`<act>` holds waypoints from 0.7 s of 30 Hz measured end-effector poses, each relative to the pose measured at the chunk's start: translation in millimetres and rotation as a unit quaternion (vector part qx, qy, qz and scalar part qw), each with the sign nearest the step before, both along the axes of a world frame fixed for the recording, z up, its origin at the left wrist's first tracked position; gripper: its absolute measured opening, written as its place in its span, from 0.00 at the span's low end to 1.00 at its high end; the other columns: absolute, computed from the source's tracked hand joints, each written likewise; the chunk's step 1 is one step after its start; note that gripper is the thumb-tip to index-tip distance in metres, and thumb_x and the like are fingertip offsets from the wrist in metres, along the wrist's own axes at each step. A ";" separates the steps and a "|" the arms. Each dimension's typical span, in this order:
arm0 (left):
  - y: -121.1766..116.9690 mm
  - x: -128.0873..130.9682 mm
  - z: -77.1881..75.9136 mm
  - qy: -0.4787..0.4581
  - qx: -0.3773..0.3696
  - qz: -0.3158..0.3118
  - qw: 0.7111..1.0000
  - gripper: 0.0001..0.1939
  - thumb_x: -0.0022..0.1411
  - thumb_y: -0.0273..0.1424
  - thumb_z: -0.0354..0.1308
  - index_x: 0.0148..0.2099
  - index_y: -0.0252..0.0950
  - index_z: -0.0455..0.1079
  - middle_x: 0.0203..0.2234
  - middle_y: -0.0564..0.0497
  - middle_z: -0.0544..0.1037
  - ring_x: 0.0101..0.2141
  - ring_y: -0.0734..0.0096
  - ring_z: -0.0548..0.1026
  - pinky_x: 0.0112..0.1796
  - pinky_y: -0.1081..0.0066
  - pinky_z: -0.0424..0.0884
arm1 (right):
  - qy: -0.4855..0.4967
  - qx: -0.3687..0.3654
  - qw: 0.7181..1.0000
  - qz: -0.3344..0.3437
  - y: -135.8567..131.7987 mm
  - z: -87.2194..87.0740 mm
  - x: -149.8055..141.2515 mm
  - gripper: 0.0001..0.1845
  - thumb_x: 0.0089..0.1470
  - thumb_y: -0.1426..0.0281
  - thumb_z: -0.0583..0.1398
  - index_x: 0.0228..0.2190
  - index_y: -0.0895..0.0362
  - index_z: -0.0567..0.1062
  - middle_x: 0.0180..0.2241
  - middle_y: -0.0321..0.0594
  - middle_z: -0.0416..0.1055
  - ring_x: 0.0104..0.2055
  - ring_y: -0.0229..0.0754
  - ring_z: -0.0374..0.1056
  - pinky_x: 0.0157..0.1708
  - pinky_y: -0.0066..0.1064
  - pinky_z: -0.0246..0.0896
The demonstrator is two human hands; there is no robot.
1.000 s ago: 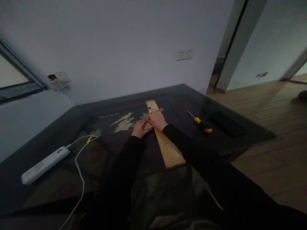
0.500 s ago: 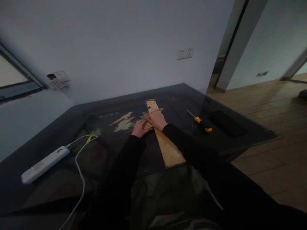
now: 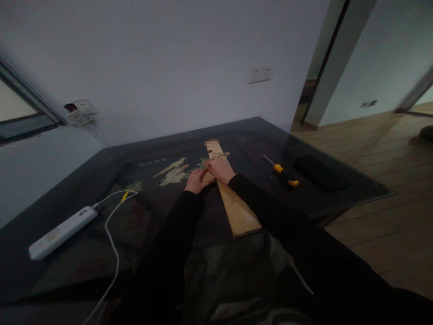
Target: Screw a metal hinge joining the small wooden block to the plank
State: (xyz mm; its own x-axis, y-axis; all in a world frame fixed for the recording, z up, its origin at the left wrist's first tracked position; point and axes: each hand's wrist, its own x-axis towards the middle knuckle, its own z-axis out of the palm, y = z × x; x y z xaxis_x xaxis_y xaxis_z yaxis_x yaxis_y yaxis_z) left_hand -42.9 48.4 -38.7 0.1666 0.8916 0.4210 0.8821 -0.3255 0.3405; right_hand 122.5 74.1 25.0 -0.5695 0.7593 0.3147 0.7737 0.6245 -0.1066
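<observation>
The person is wearing a black sleeve (image 3: 174,230) on the left arm and a black sleeve (image 3: 287,210) on the right, both long and plain, reaching the wrists. Dark, greenish-gray cloth (image 3: 233,271) is covering the lap, and it is showing soft folds, paler patches and a thin, light, curvy line (image 3: 304,282).

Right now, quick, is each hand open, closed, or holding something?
Left hand: against the small wood piece, grip unclear.
Right hand: on the long board, grip unclear.

Dim, grayish room light, wide-angle stretch at the edges (fine detail soft).
</observation>
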 end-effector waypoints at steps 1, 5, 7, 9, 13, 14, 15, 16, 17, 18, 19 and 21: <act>-0.2 0.2 0.2 -0.002 0.001 0.002 1.000 0.29 0.55 0.46 0.63 0.55 0.36 0.71 0.44 0.42 0.76 0.47 0.54 0.72 0.50 0.57 0.67 | 0.002 0.000 1.000 -0.004 0.6 -0.5 -0.1 0.14 0.61 0.67 0.55 0.42 0.61 0.76 0.45 0.49 0.72 0.49 0.46 0.65 0.48 0.30 0.57; -1.7 1.4 3.1 -0.004 0.000 0.004 1.000 0.29 0.55 0.46 0.63 0.55 0.36 0.71 0.45 0.42 0.76 0.48 0.53 0.72 0.51 0.56 0.67 | 0.004 0.011 1.000 0.007 1.9 -1.1 -0.2 0.15 0.61 0.68 0.54 0.41 0.65 0.76 0.45 0.52 0.72 0.49 0.47 0.65 0.48 0.30 0.56; -2.4 1.8 5.2 -0.002 -0.004 0.002 1.000 0.30 0.54 0.46 0.64 0.55 0.35 0.70 0.44 0.41 0.76 0.48 0.52 0.72 0.51 0.56 0.67 | 0.000 0.013 1.000 0.020 2.4 -1.5 -0.3 0.14 0.62 0.71 0.53 0.41 0.66 0.76 0.45 0.52 0.72 0.49 0.46 0.65 0.49 0.30 0.55; -3.0 2.0 6.6 -0.002 -0.006 0.001 1.000 0.30 0.54 0.46 0.64 0.55 0.36 0.70 0.44 0.42 0.76 0.48 0.52 0.72 0.51 0.56 0.67 | 0.003 0.007 1.000 0.021 3.1 -2.4 -0.5 0.14 0.61 0.73 0.53 0.40 0.64 0.77 0.44 0.51 0.72 0.48 0.45 0.66 0.49 0.29 0.55; -3.8 2.3 7.1 -0.008 -0.010 0.007 1.000 0.30 0.54 0.47 0.64 0.55 0.36 0.71 0.46 0.41 0.75 0.48 0.52 0.72 0.52 0.56 0.66 | 0.027 0.009 1.000 0.004 4.4 -4.5 -0.2 0.13 0.59 0.68 0.57 0.41 0.63 0.76 0.44 0.49 0.71 0.49 0.46 0.65 0.46 0.29 0.56; -3.9 2.3 6.8 -0.010 -0.010 0.008 1.000 0.29 0.54 0.47 0.64 0.55 0.37 0.71 0.46 0.41 0.75 0.49 0.52 0.72 0.52 0.56 0.66 | 0.030 0.013 0.999 0.001 4.7 -4.9 -0.1 0.13 0.59 0.67 0.58 0.41 0.63 0.75 0.44 0.49 0.71 0.49 0.47 0.64 0.46 0.29 0.56; -3.9 2.4 6.6 -0.011 -0.010 0.010 1.000 0.29 0.54 0.46 0.64 0.54 0.37 0.71 0.46 0.41 0.75 0.49 0.52 0.71 0.52 0.56 0.66 | 0.029 0.015 0.999 0.000 5.1 -5.2 0.0 0.14 0.59 0.66 0.58 0.41 0.63 0.75 0.44 0.49 0.71 0.49 0.47 0.64 0.46 0.29 0.56; -4.0 2.3 6.3 -0.012 -0.010 0.011 1.000 0.29 0.54 0.46 0.64 0.54 0.38 0.71 0.46 0.42 0.75 0.48 0.53 0.71 0.52 0.56 0.66 | 0.027 0.015 1.000 0.002 5.4 -5.6 0.1 0.13 0.60 0.67 0.57 0.40 0.63 0.75 0.44 0.49 0.71 0.49 0.47 0.64 0.46 0.29 0.56; -4.1 2.3 6.2 -0.012 -0.009 0.012 1.000 0.29 0.53 0.46 0.65 0.54 0.38 0.71 0.45 0.42 0.75 0.48 0.53 0.72 0.51 0.56 0.67 | 0.025 0.014 1.000 0.009 5.7 -6.0 0.1 0.12 0.60 0.68 0.56 0.40 0.62 0.76 0.44 0.48 0.71 0.49 0.46 0.64 0.46 0.30 0.55; -4.1 2.3 6.0 -0.011 -0.009 0.013 1.000 0.29 0.53 0.46 0.65 0.54 0.38 0.71 0.45 0.42 0.75 0.47 0.53 0.72 0.51 0.56 0.67 | 0.024 0.013 1.000 0.015 6.0 -6.5 0.1 0.11 0.61 0.69 0.55 0.39 0.61 0.76 0.44 0.48 0.71 0.49 0.46 0.64 0.46 0.30 0.55; -4.2 2.2 6.0 -0.010 -0.009 0.013 1.000 0.29 0.53 0.46 0.65 0.54 0.38 0.71 0.44 0.42 0.75 0.47 0.53 0.72 0.51 0.56 0.67 | 0.024 0.011 0.999 0.021 6.1 -7.0 0.0 0.11 0.61 0.71 0.54 0.38 0.61 0.76 0.44 0.47 0.72 0.49 0.45 0.64 0.47 0.30 0.55; -4.3 2.2 6.1 -0.010 -0.008 0.012 1.000 0.29 0.53 0.46 0.65 0.54 0.38 0.71 0.44 0.43 0.75 0.47 0.53 0.72 0.51 0.56 0.67 | 0.026 0.010 0.999 0.021 6.1 -8.1 -0.1 0.11 0.61 0.71 0.54 0.39 0.59 0.77 0.44 0.46 0.72 0.49 0.45 0.65 0.48 0.30 0.55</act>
State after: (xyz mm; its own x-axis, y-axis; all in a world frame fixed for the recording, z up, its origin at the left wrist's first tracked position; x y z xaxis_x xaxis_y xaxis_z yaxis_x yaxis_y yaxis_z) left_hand -40.8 44.2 -32.7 0.1373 0.9022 0.4089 0.8822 -0.2991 0.3637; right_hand 122.3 80.2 16.9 -0.5838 0.7280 0.3596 0.7402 0.6592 -0.1328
